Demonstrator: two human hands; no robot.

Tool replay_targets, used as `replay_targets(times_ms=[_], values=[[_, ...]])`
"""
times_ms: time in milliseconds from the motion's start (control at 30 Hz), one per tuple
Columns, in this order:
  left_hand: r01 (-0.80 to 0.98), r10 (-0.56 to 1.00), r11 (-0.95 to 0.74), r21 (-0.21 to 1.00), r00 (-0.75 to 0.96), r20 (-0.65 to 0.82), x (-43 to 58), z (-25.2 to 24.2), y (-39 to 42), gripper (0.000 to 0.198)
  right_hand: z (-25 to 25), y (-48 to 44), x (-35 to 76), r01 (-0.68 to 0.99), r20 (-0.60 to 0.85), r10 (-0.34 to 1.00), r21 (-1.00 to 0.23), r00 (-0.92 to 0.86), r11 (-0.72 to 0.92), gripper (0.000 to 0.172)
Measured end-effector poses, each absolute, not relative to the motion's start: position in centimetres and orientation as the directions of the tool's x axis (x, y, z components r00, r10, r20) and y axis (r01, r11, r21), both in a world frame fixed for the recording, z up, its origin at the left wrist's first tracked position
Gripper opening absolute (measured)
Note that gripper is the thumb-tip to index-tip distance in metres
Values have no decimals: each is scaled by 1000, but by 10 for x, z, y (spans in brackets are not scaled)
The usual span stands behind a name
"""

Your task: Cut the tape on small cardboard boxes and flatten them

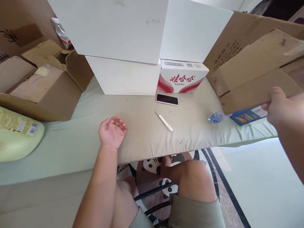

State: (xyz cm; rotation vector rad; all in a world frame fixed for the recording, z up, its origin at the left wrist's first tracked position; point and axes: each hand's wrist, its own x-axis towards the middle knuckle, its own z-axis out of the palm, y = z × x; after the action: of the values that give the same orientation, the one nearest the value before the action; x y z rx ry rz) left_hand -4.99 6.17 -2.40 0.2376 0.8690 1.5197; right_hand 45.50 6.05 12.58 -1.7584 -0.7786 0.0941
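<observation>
Boxes crowd the far edge of the beige padded tabletop (pixel 147 139): two plain white cartons (pixel 123 47) stacked one on the other, with a red-and-white printed carton (pixel 182 77) just beside them on the right. The right hand (pixel 277 107) is at the right edge, fingers closed on the lower edge of a large brown cardboard box (pixel 256 72) that lies tilted over that corner. Under the box's near edge a small blue printed packet (pixel 247 115) shows, and a crumpled bit of clear plastic (pixel 216 117) lies just beside it.

The left hand (pixel 112 131) rests near the front edge, palm up, fingers loosely curled and holding nothing. A slim white pen-shaped tool (pixel 164 121) lies to its right, apart from it, and a black smartphone (pixel 167 99) lies face up in front of the printed carton. An open brown cardboard carton (pixel 42 91) sits at the left edge, with a pale yellow-green labelled container (pixel 16 136) nearer the front-left corner.
</observation>
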Motion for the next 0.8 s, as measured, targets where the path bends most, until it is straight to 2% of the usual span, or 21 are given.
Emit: replay_targets(times_ms=[33, 133, 200, 333, 467, 567, 633, 667, 733, 800], values=[[-764, 925, 98, 637, -166, -342, -49, -24, 62, 21, 130, 73, 461, 469, 302, 531, -857, 792, -212, 21], [-763, 930, 104, 638, -153, -335, -48, -24, 63, 20, 136, 115, 463, 243, -17, 659, -922, 752, -302, 10], [-767, 932, 97, 634, -153, -328, -48, -24, 63, 20, 132, 138, 454, 186, -126, 686, -914, 717, -362, 5], [-797, 936, 72, 599, -153, -317, -52, -24, 55, 21, 107, 163, 398, 292, -151, 796, -877, 586, -381, 6], [-848, 924, 37, 528, -172, -342, -61, -22, 48, 21, 77, 171, 300, 465, -198, 937, -827, 287, -317, 6], [-875, 923, -25, 483, -206, -325, -73, -21, 45, 21, 66, 169, 209, 662, -189, 982, -736, -6, -138, 18], [-881, 924, -66, 469, -231, -305, -82, -20, 42, 23, 66, 163, 145, 807, -119, 964, -577, -236, 126, 25], [-882, 923, -86, 463, -246, -296, -86, -20, 41, 25, 66, 159, 114, 828, -69, 934, -489, -351, 275, 29], [-882, 918, -122, 455, -274, -286, -94, -18, 39, 27, 69, 150, 51, 760, 19, 819, -360, -573, 540, 35], [-881, 912, -147, 450, -297, -284, -102, -18, 38, 27, 70, 142, -8, 618, 99, 660, -273, -744, 737, 40]])
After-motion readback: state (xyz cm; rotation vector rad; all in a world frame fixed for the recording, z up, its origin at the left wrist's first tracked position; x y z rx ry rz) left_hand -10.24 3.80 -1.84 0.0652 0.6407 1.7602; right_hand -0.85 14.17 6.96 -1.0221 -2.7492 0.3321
